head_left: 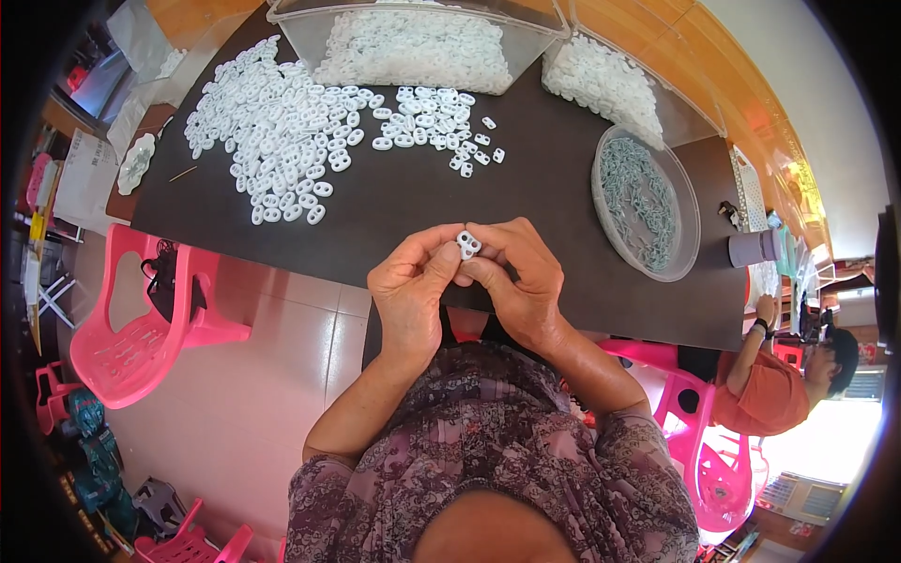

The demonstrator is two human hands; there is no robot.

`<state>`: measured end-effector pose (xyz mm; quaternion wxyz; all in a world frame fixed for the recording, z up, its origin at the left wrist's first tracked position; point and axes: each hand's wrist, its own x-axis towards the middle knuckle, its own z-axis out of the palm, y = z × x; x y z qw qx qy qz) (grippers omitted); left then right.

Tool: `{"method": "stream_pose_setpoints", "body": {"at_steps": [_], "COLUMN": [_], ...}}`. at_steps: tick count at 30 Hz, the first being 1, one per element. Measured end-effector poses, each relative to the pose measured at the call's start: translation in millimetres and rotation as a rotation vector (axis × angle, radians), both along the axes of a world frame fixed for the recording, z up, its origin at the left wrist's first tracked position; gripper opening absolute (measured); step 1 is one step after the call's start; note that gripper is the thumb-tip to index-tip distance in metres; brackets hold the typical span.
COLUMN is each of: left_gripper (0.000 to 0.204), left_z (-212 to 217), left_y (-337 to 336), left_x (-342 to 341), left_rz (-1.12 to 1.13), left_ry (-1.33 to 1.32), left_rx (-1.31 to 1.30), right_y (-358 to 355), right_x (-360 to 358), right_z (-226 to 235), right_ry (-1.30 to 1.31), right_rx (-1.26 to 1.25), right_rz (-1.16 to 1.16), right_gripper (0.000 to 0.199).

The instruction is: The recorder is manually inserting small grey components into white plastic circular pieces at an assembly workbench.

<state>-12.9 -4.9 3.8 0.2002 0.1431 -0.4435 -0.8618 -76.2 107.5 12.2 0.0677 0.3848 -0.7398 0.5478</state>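
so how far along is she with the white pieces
Hard to say what is finished: a small group of white pieces lies apart from the big pile. In hand: both hands, left and right, pinch one white piece. Left: the big pile, plus full clear bins and a round tub of grey parts.

The scene is bright with even daylight. At the near right a strong glare burns out the floor (826, 441) to white. The dark table (526, 188) shows only soft shadows. The fisheye bends the table edges, and a black rim surrounds the picture. The centre is sharp; the margins are softer.
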Motion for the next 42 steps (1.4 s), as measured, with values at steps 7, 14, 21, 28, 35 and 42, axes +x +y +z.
{"method": "stream_pose_setpoints", "body": {"at_steps": [7,14,21,28,35,42], "left_gripper": [0.02,0.022,0.021,0.018,0.018,0.018], "left_z": [-5,-7,4,-1,-2,5], "left_y": [0,3,9,12,13,16], "left_x": [0,2,3,3,2,6], "left_rz": [-0.001,0.024,0.116,0.124,0.181,0.182], "left_ry": [0.068,0.113,0.092,0.162,0.192,0.154], "left_rx": [-0.044,-0.035,-0.084,-0.123,-0.054,-0.039], "right_y": [-1,-5,-8,-11,-13,-13], "right_x": [4,8,9,12,10,10], "right_z": [1,3,2,-1,4,2], "right_ry": [-0.091,-0.077,-0.002,0.162,0.32,0.223], "right_rx": [-0.029,-0.024,-0.048,-0.103,-0.061,-0.072], "right_rz": [0.004,-0.008,-0.017,-0.092,-0.086,-0.048], "right_gripper": [0.031,0.033,0.033,0.031,0.034,0.037]}}
